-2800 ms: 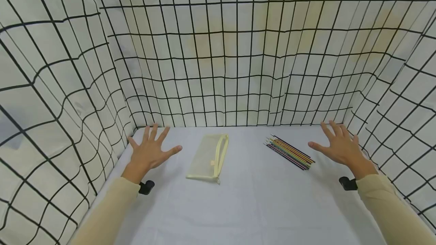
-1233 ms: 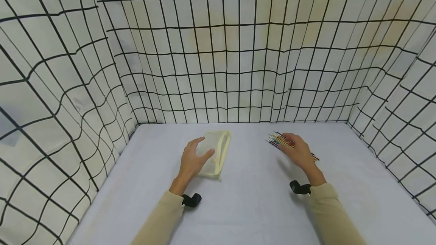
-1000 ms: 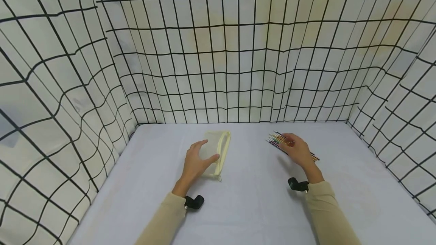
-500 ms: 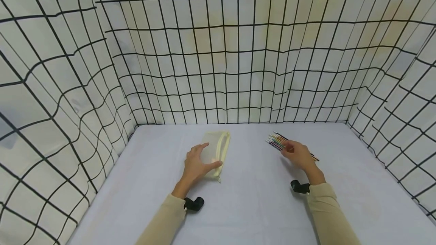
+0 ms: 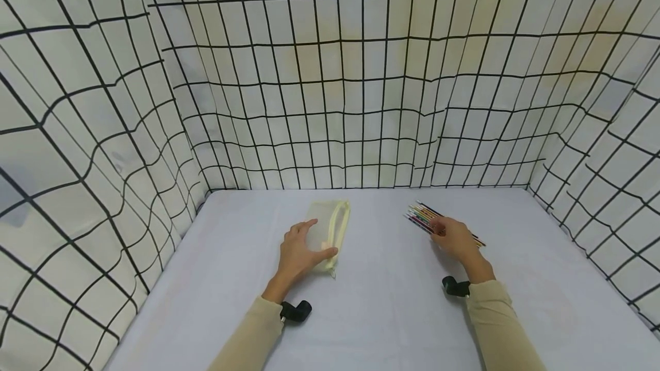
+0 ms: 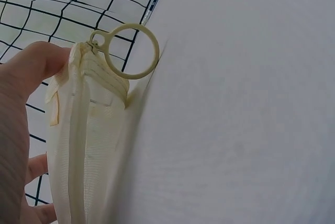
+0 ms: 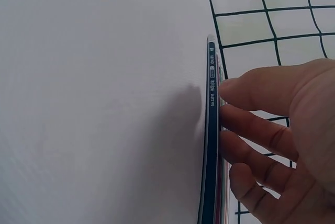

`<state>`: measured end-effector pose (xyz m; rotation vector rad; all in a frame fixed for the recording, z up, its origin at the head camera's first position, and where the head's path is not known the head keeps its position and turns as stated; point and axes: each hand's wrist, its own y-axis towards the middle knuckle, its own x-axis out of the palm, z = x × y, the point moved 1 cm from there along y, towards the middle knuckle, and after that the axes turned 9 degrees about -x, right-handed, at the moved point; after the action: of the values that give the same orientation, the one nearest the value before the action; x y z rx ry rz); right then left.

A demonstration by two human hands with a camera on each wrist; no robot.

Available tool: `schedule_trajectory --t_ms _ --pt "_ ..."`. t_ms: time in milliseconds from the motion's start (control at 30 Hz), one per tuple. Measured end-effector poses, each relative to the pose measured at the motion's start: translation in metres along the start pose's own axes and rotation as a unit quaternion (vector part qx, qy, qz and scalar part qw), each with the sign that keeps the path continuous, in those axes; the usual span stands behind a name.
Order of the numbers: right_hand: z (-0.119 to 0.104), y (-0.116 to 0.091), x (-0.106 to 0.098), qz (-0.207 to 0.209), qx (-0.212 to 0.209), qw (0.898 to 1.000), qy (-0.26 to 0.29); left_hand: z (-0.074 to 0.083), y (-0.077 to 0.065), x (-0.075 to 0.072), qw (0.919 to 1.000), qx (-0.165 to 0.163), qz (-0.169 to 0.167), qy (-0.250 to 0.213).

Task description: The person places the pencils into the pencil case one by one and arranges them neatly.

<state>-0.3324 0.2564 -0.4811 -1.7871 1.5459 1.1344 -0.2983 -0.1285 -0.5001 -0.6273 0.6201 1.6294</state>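
**Watching one hand at the pouch [image 5: 323, 228] and one at the pencils [image 5: 421, 216]**

From my end, I saw the pouch lying on the white table [image 5: 371, 319], left of centre. It was pale yellow, see-through mesh with brighter edging, and its zip [image 6: 77, 150] ran lengthwise down the side nearer the pencils. The left wrist view gave me a round, cream-coloured ring [image 6: 156, 51] hanging off the zip's end, and a small orange-edged tag [image 6: 54, 110] beside the zip.

The person's left hand [image 5: 299, 253] curved over the pouch, thumb and fingers wide apart: thumb at the zip side, fingertips over the mesh. I could not tell whether they pressed on it.

Off to the right, the pencils lay slantwise in a loose, thin bundle, their pale-tipped ends pointing to the far left. I made out black, yellow, green and dark red among them. Close up, one dark blue pencil [image 7: 211, 140] showed pale printed lettering along its side.

The right hand [image 5: 456, 239] was bent over the bundle, with thumb and curled fingers narrow, tips at its edge. Whether they had any pencil pinched, I could not tell.
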Motion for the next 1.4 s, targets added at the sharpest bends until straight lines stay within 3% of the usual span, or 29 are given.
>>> schedule_trajectory --t_ms 467,833,1200,1400 --pt "0.001 -0.003 0.006 -0.007 -0.021 0.999 -0.043 -0.004 0.001 0.003 0.9997 0.023 -0.003 -0.007" --pt "-0.005 0.000 0.006 -0.025 -0.021 0.998 -0.059 -0.006 0.001 0.000 0.9998 0.018 -0.004 -0.011" --pt "-0.008 0.002 0.003 -0.002 -0.034 0.998 0.057 -0.007 0.001 0.001 0.9997 0.020 -0.005 -0.016" --pt "-0.010 0.003 0.005 0.009 -0.008 0.993 0.114 -0.006 0.000 0.001 0.9996 0.017 -0.008 -0.022"
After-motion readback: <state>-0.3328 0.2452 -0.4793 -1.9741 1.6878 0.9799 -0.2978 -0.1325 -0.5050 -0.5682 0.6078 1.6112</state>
